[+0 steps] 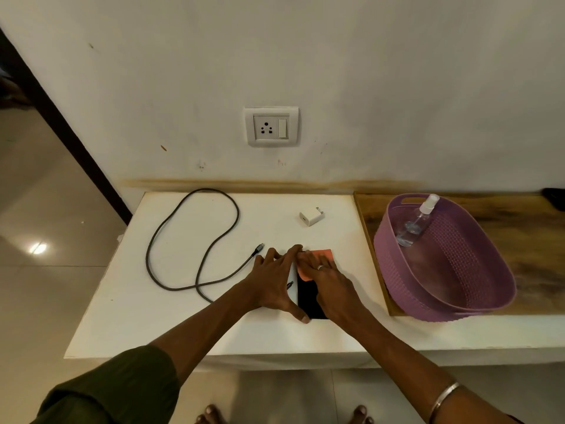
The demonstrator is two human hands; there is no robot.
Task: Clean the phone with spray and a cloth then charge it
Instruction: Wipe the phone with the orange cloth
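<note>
Here the right hand (328, 278) lies flat, fingers straight and together, pressing an orange cloth (316, 261) onto the far end of the phone (310, 301). The left hand (276, 281) steadies the phone from its left side, fingers spread along the edge and thumb hooked round the near corner. The phone lies face up on the white table (137, 316), near the front edge; its long axis runs from the person toward the wall, and its far end is under the cloth. Left of the hands, a dark charging cable (195, 240) loops across the table, one plug end close to the left fingers. A white charger adapter (311, 216) sits farther back. On the wooden board (535, 270) to the right, a purple basket (489, 286) holds a clear spray bottle (417, 221), leaning against its far wall. A wall socket (271, 126) sits above the table.
</note>
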